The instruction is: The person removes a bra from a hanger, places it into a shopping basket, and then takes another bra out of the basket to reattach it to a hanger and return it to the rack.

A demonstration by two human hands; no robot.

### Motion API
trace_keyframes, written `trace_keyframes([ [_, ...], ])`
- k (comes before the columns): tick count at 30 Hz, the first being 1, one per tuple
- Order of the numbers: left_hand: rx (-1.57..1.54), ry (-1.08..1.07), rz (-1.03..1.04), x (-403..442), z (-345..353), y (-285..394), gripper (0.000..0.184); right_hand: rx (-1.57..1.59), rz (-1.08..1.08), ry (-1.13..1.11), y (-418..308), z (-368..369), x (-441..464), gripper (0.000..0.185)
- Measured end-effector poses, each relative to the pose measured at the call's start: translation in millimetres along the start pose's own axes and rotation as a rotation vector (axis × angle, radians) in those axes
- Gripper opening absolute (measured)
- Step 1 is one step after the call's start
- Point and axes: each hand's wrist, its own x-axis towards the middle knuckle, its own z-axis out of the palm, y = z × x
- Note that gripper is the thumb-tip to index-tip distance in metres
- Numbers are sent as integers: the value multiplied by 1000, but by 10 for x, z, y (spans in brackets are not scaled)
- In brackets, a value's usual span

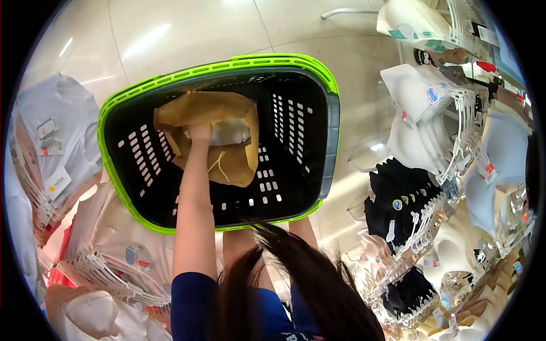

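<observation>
A brown paper bag (205, 103) with a thin cord handle stands open inside a black shopping basket (310, 187) with a bright green rim. My left hand (200, 134) reaches down into the bag, and its fingers are hidden inside. Beside that hand, within the bag, lies a clear plastic item (234, 133), perhaps a wrapper or bottle; its kind is not plain. Whether my fingers grip it cannot be seen. My right hand is out of view.
Hanging white garments (62, 108) with tags line the left side. On the right, racks carry white bras (409, 85), black garments (398, 199) and a pale blue piece (497, 148). A shiny tiled floor (193, 34) lies beyond the basket. Dark hair (301, 273) hangs across the lower view.
</observation>
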Motion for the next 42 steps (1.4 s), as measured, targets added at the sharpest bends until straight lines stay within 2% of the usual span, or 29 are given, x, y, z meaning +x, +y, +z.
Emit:
trace_keyframes([
  [2, -42, -107, -61, -34, -79, 27, 32, -13, 1, -2, 2, -39, -28, 22],
  [5, 150, -74, 96, -281, -298, 146, 27, -34, -11, -13, -5, -71, -65, 22],
  [6, -6, 143, 108, -405, -398, 223, 25, -37, -16, -18, -8, -76, -81, 22],
  [7, -454, 113, -43, -487, -535, 315, 23, -41, -26, -23, -18, -83, -83, 22],
  [8, -351, 182, 147, -637, -707, 356, 19, -47, -37, -31, -20, -86, -100, 22],
  [9, -328, 163, 145, -794, -886, 434, 18, -53, -45, -39, -27, -86, -105, 21],
  [11, -378, 304, 286, -1055, -1149, 518, 17, -59, -69, -54, -50, -100, -129, 21],
  [15, -447, 356, 262, -1552, -1702, 670, 15, -71, -122, -80, -79, -134, -170, 21],
  [20, -406, 482, 60, -2100, -2413, 814, 13, -79, -187, -115, -48, -226, -268, 21],
  [21, -443, 536, 17, -2194, -2520, 846, 13, -80, -200, -118, -26, -257, -302, 21],
  [23, -573, 513, -86, -2427, -2725, 914, 11, -86, -221, -128, 16, -318, -361, 21],
  [28, -864, 619, -182, -2946, -3275, 1099, 14, -103, -269, -163, 107, -445, -388, 21],
  [31, -739, 717, -105, -3322, -3670, 1193, 11, -124, -301, -186, 174, -557, -333, 21],
  [32, -787, 664, -168, -3480, -3810, 1263, 12, -130, -318, -195, 185, -594, -293, 21],
  [35, -741, 618, -32, -4006, -4060, 1522, 12, -195, -407, -237, 217, -680, 3, 21],
  [37, -773, 559, 42, -4373, -4316, 1793, 12, -259, -566, -182, 55, -713, 44, 20],
  [39, -866, 525, 45, -4675, -4474, 2046, 12, -282, -825, 27, -507, -596, -294, 17],
  [40, -852, 492, 80, -4811, -4572, 2140, 12, -293, -938, 51, -661, -545, -71, 16],
  [41, -746, 506, 215, -4913, -4797, 2231, 12, 58, -954, -95, -926, -475, -359, 24],
  [42, -757, 513, 289, -5005, -4987, 2338, 12, 102, -760, -156, -1455, -485, -1303, 40],
])
